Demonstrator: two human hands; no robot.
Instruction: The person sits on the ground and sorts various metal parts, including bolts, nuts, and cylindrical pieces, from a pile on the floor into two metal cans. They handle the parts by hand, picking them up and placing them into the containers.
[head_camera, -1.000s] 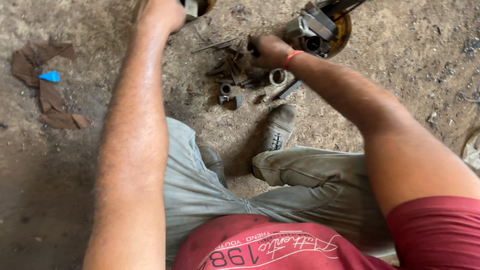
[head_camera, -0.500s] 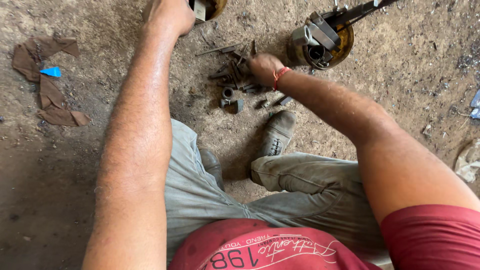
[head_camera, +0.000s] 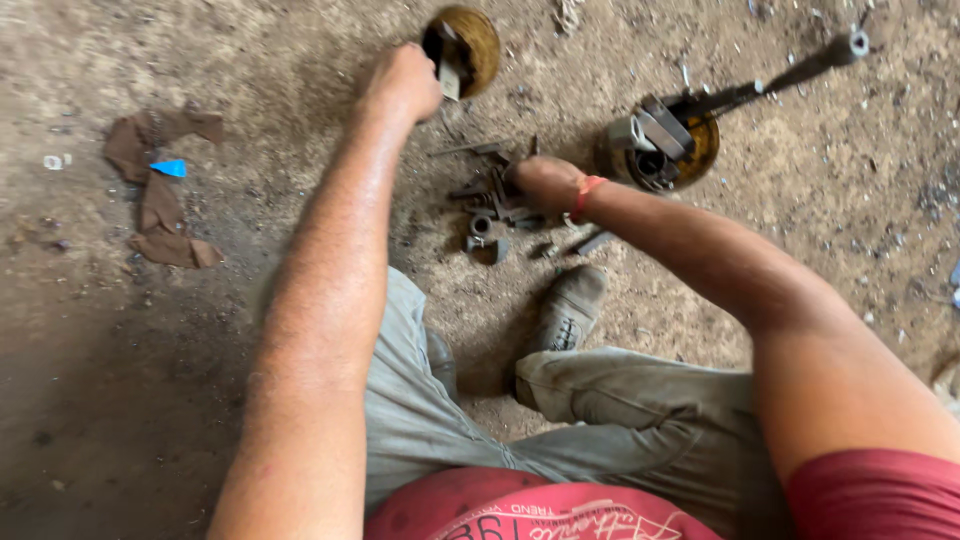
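Note:
My left hand (head_camera: 405, 80) reaches far forward and grips a flat metal piece (head_camera: 449, 75) beside a small yellow-brown bowl (head_camera: 478, 38) on the dirt floor. My right hand (head_camera: 540, 182), with a red band at the wrist, rests down in a pile of small dark metal parts (head_camera: 492, 212) such as rings and bolts; its fingers are hidden, so what they hold cannot be told. I sit on the ground with my grey-trousered legs bent and one dusty shoe (head_camera: 568, 312) just behind the pile.
A second yellow dish (head_camera: 700, 150) holding blocky metal parts stands to the right, with a long dark rod (head_camera: 790, 75) running from it to the upper right. Brown rag scraps (head_camera: 160, 200) and a blue bit (head_camera: 170, 167) lie at left.
The view has tilted so both bowls sit lower in frame. My right hand has drawn back from the right dish and lowered into the pile of parts. My left hand stays at the bowl.

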